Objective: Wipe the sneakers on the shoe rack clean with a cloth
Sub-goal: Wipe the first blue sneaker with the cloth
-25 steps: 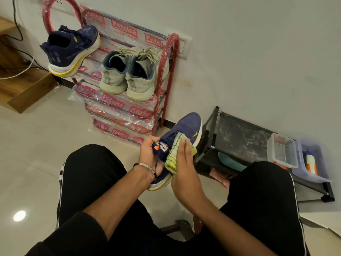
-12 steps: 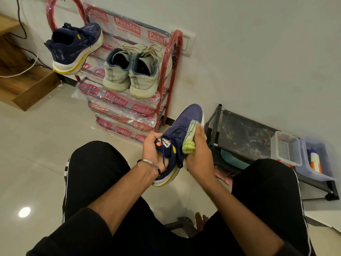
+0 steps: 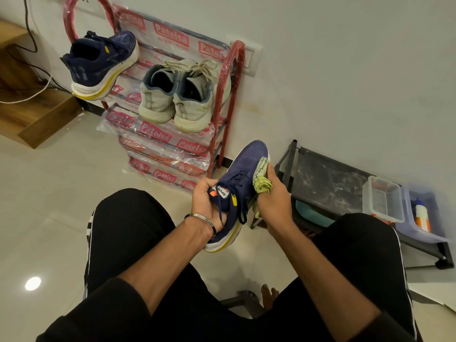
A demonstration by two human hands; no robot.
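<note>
The left hand grips the navy sneaker by its collar; the right hand, clutching the cloth, has slid toward the toe, so wiping progresses.

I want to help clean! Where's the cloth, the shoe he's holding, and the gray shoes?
cloth (image 3: pixel 262 185): head view, bunched middle.
held shoe (image 3: pixel 249 159): head view, toe top.
gray shoes (image 3: pixel 155 104): head view, left shoe's heel.
</note>
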